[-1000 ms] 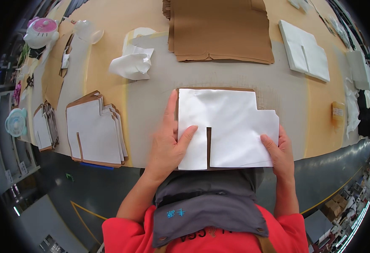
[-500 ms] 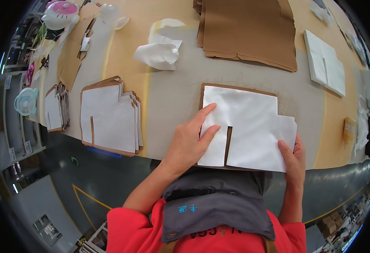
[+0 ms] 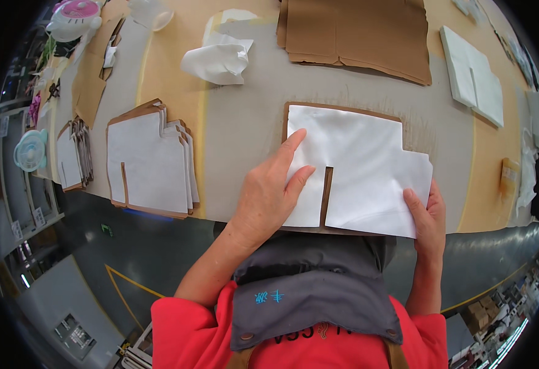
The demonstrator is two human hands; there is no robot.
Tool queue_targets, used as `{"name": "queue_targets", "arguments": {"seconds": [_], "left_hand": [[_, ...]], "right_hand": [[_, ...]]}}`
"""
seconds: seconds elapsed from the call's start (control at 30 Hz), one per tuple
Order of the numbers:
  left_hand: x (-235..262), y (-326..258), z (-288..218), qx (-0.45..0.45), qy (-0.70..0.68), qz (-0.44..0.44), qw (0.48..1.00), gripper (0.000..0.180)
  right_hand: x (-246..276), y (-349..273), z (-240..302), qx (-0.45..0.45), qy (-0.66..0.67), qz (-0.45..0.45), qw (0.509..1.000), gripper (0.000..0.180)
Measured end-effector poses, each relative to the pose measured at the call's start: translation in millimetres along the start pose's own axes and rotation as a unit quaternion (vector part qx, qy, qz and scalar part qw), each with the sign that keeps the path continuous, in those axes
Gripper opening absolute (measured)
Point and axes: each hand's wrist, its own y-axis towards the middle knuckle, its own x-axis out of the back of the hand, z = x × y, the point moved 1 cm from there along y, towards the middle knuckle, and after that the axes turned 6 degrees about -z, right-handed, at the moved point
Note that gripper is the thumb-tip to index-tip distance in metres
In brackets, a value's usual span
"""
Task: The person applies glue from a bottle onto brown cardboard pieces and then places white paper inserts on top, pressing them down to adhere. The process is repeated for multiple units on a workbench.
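Observation:
In front of me at the table's near edge lies a white sheet [image 3: 368, 166] with a notched upper right corner and a narrow slot in its lower edge. Beneath it a brown piece [image 3: 285, 123] shows along the top and left edges and through the slot. My left hand [image 3: 262, 190] rests at the sheet's left side, index finger and thumb spread apart on the white face, other fingers hidden. With the thumb on top and the fingers at the edge, my right hand [image 3: 428, 215] grips the sheet's right side.
Left of me are a stack of white-faced brown pieces [image 3: 149, 163] and a smaller stack [image 3: 70, 157]. Brown sheets [image 3: 355, 34] are piled at the back. White slotted sheets [image 3: 466, 71] lie back right. Crumpled white material [image 3: 220, 63] sits back left on the table [image 3: 236, 141].
The whole view has shifted, so the table and the stacks sit slightly higher in the picture. Both hands keep nearly the same places on the white sheet.

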Motion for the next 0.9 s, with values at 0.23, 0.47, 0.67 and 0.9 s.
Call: {"name": "queue_targets", "arguments": {"seconds": [0.23,0.47,0.67,0.9], "left_hand": [[10.6,-8.4,-3.1,0.049,0.002,0.039,0.998,0.067],[20.7,-17.0,-6.6,0.07,0.006,0.07,0.995,0.071],[19.7,-18.2,-4.0,0.049,0.037,0.056,0.997,0.071],[15.9,-19.0,-0.9,0.038,0.04,0.037,0.998,0.073]], "right_hand": [[0.7,0.6,-3.0,0.019,-0.022,-0.005,1.0,0.044],[2.4,1.0,-6.0,0.045,-0.056,-0.017,0.997,0.047],[-0.1,-1.3,-2.2,0.046,-0.069,-0.025,0.996,0.048],[-1.9,-2.8,-2.7,0.057,-0.083,-0.037,0.994,0.046]]}}
